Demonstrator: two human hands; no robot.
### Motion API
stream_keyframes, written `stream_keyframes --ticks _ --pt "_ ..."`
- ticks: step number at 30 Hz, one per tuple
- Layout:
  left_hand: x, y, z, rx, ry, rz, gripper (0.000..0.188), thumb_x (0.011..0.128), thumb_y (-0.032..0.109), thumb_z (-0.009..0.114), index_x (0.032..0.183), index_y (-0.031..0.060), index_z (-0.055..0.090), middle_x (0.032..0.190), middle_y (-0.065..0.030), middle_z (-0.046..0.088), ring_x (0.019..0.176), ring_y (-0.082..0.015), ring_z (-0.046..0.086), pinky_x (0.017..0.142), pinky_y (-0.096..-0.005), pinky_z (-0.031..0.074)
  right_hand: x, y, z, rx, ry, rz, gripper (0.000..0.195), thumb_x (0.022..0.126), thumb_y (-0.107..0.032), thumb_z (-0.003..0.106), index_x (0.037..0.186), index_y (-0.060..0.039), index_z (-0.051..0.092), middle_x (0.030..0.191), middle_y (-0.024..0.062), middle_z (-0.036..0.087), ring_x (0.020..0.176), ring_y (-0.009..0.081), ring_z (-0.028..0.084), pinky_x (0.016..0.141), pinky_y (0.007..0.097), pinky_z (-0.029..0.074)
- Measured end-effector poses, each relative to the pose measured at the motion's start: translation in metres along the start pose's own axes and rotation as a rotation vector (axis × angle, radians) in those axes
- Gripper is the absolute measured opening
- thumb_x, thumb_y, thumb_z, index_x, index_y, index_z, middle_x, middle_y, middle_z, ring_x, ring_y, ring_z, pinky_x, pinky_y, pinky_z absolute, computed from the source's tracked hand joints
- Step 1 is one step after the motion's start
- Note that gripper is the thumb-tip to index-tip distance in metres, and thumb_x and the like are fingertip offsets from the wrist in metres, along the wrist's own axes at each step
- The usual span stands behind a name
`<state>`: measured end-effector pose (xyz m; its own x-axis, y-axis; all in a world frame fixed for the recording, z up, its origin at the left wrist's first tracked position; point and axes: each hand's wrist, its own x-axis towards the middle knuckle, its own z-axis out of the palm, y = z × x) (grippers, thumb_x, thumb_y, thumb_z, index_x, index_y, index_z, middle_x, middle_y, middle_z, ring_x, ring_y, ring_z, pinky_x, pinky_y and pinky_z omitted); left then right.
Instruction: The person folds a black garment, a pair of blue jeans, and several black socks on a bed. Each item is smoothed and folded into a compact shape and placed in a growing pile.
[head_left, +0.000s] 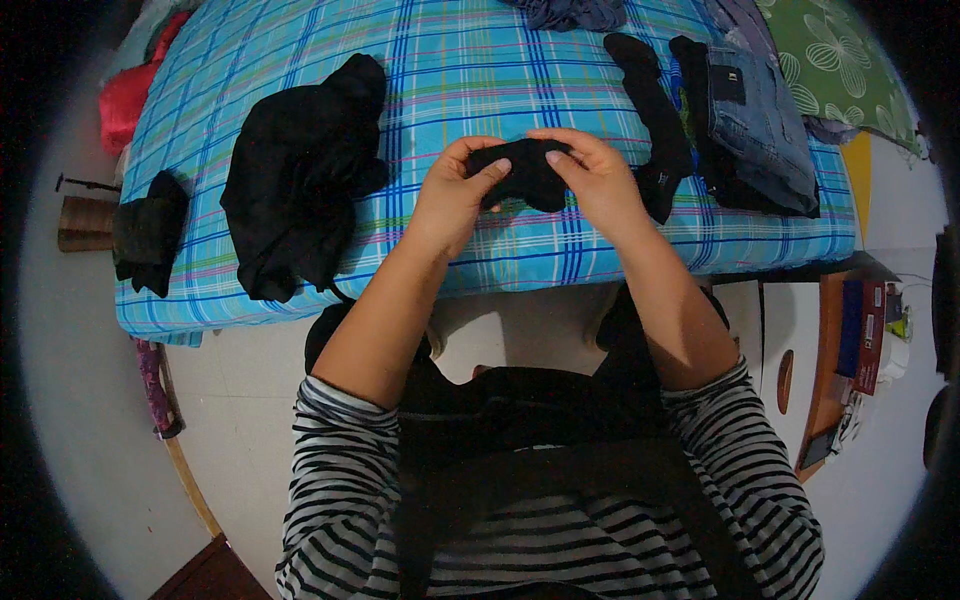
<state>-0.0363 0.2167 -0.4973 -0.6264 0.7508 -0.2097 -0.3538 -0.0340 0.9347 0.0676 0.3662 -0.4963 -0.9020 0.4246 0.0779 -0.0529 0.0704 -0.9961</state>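
Observation:
A small black cloth item (529, 174), which could be a sock, is held above the bed between my two hands. My left hand (461, 180) grips its left end, thumb on top. Its right end is pinched by my right hand (589, 176). To the left lies a crumpled black garment (296, 172) on the blue plaid bedsheet (480, 82). On the right, a long black cloth piece (649, 120), sock-like in shape, rests beside folded blue denim jeans (757, 127) and other dark cloth.
A small dark folded cloth (152, 232) lies at the bed's left edge. Grey-blue cloth (574, 11) sits at the far side, and a green floral fabric (844, 60) at the far right. A white cabinet with a wooden top (821, 360) stands right of my legs.

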Motion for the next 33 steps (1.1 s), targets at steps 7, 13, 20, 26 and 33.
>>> stream_keyframes --ticks 7,13,20,26,33 --pt "-0.008 0.003 0.011 0.093 -0.185 0.236 0.045 0.082 0.004 0.057 0.124 0.0079 0.043 0.112 -0.0071 0.050 0.100 -0.0162 0.051 0.078 -0.0283 0.047 0.000 0.002 -0.006 0.045 0.124 0.039 0.027 0.079 0.002 0.050 0.100 -0.0027 0.065 0.093 0.0069 0.066 0.083 0.0129 0.059 0.076 0.0242 0.046" --pt "-0.009 0.003 0.009 0.114 -0.121 0.180 0.043 0.081 0.003 0.053 0.123 0.0068 0.043 0.113 -0.0078 0.049 0.102 -0.0183 0.050 0.088 -0.0325 0.043 -0.004 0.000 0.000 0.150 0.057 0.099 0.026 0.080 -0.005 0.055 0.104 -0.0030 0.064 0.085 0.0041 0.064 0.084 0.0126 0.059 0.075 0.0233 0.046" --pt "-0.006 0.002 0.005 0.097 -0.131 0.219 0.041 0.080 -0.001 0.051 0.120 0.0067 0.044 0.114 -0.0073 0.049 0.104 -0.0184 0.050 0.091 -0.0319 0.042 -0.009 0.000 0.011 -0.100 0.015 -0.183 0.044 0.074 -0.006 0.064 0.117 -0.0037 0.054 0.110 0.0108 0.054 0.097 0.0196 0.056 0.082 0.0280 0.047" --pt "-0.006 -0.002 0.009 0.156 -0.111 0.339 0.042 0.080 -0.004 0.054 0.119 0.0048 0.042 0.114 -0.0073 0.049 0.104 -0.0176 0.050 0.091 -0.0298 0.041 -0.013 -0.006 0.017 -0.458 0.113 -0.387 0.047 0.070 0.003 0.057 0.117 -0.0051 0.053 0.115 0.0152 0.049 0.105 0.0300 0.051 0.086 0.0338 0.046" --pt "-0.009 -0.007 0.015 0.267 0.084 0.415 0.043 0.077 -0.007 0.053 0.117 0.0033 0.042 0.109 -0.0098 0.050 0.099 -0.0181 0.053 0.087 -0.0287 0.044 -0.012 -0.002 0.014 -0.464 0.142 -0.390 0.045 0.071 0.004 0.053 0.115 -0.0048 0.053 0.108 0.0156 0.054 0.103 0.0313 0.052 0.087 0.0358 0.044"
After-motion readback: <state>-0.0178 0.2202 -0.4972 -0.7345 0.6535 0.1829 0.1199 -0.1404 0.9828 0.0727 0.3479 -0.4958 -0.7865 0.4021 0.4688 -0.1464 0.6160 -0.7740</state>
